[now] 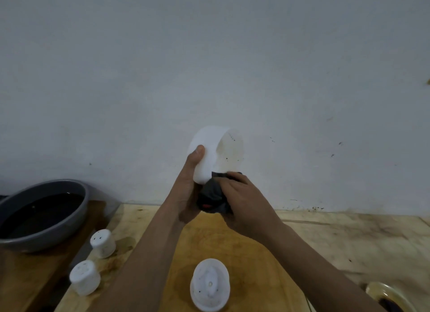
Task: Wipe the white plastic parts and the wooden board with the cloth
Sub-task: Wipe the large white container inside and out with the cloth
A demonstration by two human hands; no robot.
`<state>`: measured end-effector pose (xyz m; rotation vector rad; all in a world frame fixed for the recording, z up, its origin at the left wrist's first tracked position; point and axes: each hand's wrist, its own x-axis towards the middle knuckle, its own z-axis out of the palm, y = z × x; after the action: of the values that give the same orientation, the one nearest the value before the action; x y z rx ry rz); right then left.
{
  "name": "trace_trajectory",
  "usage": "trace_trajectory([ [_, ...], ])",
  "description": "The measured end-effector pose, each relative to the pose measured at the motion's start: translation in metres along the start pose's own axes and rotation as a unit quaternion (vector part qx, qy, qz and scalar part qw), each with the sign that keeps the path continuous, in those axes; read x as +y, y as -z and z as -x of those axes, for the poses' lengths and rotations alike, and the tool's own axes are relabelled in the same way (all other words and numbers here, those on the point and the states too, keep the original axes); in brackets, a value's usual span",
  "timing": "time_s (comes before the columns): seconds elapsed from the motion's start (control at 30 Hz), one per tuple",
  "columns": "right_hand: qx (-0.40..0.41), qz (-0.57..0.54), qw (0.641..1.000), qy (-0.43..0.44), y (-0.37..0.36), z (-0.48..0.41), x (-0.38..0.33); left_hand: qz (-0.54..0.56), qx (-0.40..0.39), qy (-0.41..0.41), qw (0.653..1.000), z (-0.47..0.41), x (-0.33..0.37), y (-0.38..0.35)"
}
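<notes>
One view only: a wide-angle camera worn on the head. It faces forward and somewhat down, square onto a pale grey painted wall (pixel 209 55) that fills the upper two thirds of frame. The yellowish wooden board (pixel 232 242) lies close below, in the lower band. The left hand (pixel 188 188) and right hand (pixel 242 195) sit near centre, at close range.

Both of the person's arms were bare along all that showed of them over the wooden board (pixel 244 246). The left forearm (pixel 149 242) was slim and smooth, and the left hand (pixel 186 188) was bare too. The right forearm (pixel 302 253) looked broadest by the board's near edge. The right hand (pixel 244 200), also bare, showed faint knuckle ridges.
</notes>
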<state>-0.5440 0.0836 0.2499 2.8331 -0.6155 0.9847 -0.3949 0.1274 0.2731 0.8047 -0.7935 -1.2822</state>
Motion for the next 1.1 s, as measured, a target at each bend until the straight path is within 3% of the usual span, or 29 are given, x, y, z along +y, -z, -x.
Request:
trace_trajectory([
  [0.1,-0.069,-0.018,0.997,0.002,0.006,0.006,-0.002,0.000,0.001,0.003,1.000,0.003,0.005,-0.002],
  [0.2,-0.072,-0.030,0.997,0.015,0.011,0.008,0.000,0.012,0.004,-0.008,1.000,0.001,0.008,-0.005],
  [0.4,-0.073,0.116,0.988,0.070,0.012,0.002,0.023,0.052,-0.024,0.020,0.998,-0.004,0.013,0.000],
  [0.53,-0.028,0.145,0.985,0.094,0.015,0.000,0.030,-0.021,-0.027,0.032,0.999,-0.004,0.026,0.001],
  [0.7,0.069,0.023,0.996,0.051,0.017,-0.006,0.012,0.019,-0.051,-0.028,0.998,0.004,0.019,0.002],
  [0.83,-0.011,0.015,0.998,0.062,0.004,0.005,0.004,0.065,-0.059,-0.045,0.995,0.001,0.014,0.004],
  [0.93,-0.055,0.090,0.989,0.105,0.001,0.010,0.022,0.043,-0.063,-0.009,0.997,0.000,0.021,0.008],
  [1.1,-0.025,0.115,0.987,0.108,0.000,0.004,0.028,-0.011,-0.063,0.035,0.997,-0.001,0.040,0.011],
])
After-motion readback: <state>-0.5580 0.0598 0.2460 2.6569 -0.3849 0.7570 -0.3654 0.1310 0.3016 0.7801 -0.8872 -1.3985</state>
